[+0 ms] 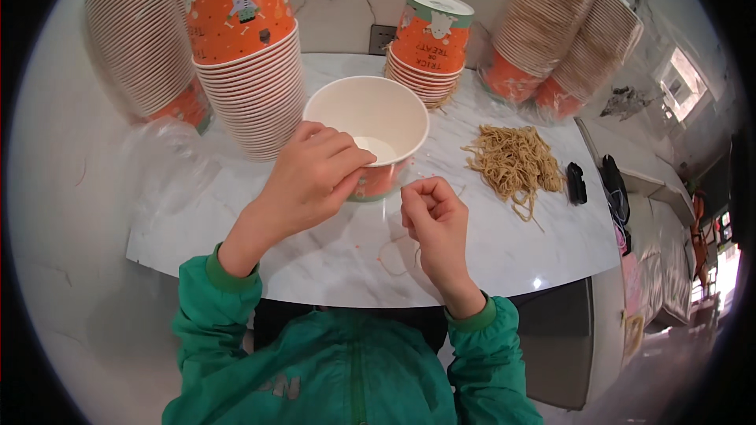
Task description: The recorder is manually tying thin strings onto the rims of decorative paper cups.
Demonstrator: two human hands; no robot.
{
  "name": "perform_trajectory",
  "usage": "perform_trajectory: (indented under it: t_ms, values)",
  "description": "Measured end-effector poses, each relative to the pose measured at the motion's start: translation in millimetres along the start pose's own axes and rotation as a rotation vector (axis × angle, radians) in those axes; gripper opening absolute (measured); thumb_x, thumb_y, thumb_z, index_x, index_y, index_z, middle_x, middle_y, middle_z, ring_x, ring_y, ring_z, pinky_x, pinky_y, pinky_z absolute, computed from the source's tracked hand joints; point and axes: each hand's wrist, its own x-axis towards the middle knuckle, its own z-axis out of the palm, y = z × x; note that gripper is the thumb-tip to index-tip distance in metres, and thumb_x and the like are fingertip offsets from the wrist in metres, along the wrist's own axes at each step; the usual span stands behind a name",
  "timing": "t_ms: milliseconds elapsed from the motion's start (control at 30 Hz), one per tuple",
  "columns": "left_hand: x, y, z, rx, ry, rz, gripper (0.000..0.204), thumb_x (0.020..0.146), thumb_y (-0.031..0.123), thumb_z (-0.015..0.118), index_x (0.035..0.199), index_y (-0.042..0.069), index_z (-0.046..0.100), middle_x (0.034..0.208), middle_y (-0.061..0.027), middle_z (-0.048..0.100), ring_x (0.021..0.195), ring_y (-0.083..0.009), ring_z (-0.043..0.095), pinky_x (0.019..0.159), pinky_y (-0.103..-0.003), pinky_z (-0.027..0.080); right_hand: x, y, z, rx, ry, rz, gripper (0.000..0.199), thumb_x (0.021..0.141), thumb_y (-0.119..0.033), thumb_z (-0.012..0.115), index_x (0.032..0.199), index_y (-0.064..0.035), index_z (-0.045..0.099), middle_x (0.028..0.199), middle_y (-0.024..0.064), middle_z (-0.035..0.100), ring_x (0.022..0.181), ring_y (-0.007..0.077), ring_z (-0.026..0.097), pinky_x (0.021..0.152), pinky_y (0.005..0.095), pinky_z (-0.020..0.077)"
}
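Orange paper cup (pixel 370 122) sits under my left hand (pixel 315 177), which pinches its near rim; my right hand (pixel 433 216), curled closed, hovers just beside it above the worktop (pixel 331 260).

The open orange paper cup (pixel 368 138) is positioned at the centre of the white marble worktop (pixel 331 260). Stacked orange paper cups (pixel 250 71) are located left and behind; the tan noodle pile (pixel 513 161) lies right.

Orange-and-teal cup (pixel 370 130), white inside; tan noodles (pixel 513 161); seemingly marbled white table (pixel 488 244).
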Motion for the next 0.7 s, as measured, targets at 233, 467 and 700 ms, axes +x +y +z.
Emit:
perform_trajectory:
  t_ms: [233, 467, 700]
  values:
    - [1, 9, 2, -0.089, -0.029, -0.038, 0.022, 0.08, 0.002, 0.069, 0.102, 0.006, 0.073, 0.089, -0.0053, 0.067, 0.086, -0.0249, 0.064, 0.081, -0.038, 0.044, 11, -7, -1, 0.002, 0.01, 0.047, 0.012, 0.101, -0.012, 0.067, 0.096, -0.0031, 0.061, 0.079, -0.002, 0.061, 0.061, 0.0027, 0.052, 0.054, 0.0211, 0.0405]
    - [2, 14, 3, -0.095, -0.026, -0.048, 0.021, 0.08, 0.001, 0.07, 0.1, 0.005, 0.072, 0.087, -0.0059, 0.066, 0.084, -0.0258, 0.064, 0.078, -0.039, 0.044, 14, -3, -1, 0.011, 0.006, 0.034, 0.012, 0.1, -0.014, 0.067, 0.097, -0.0032, 0.062, 0.078, -0.001, 0.062, 0.056, 0.0042, 0.053, 0.047, 0.0208, 0.0371]
    - [1, 14, 2, -0.091, -0.023, -0.044, 0.021, 0.08, 0.0, 0.07, 0.1, 0.006, 0.072, 0.086, -0.0057, 0.066, 0.084, -0.0254, 0.064, 0.077, -0.039, 0.044, 18, 4, -1, 0.031, -0.004, 0.027, 0.011, 0.1, -0.013, 0.067, 0.097, -0.0034, 0.063, 0.077, 0.0001, 0.062, 0.055, 0.0051, 0.053, 0.044, 0.0209, 0.0367]
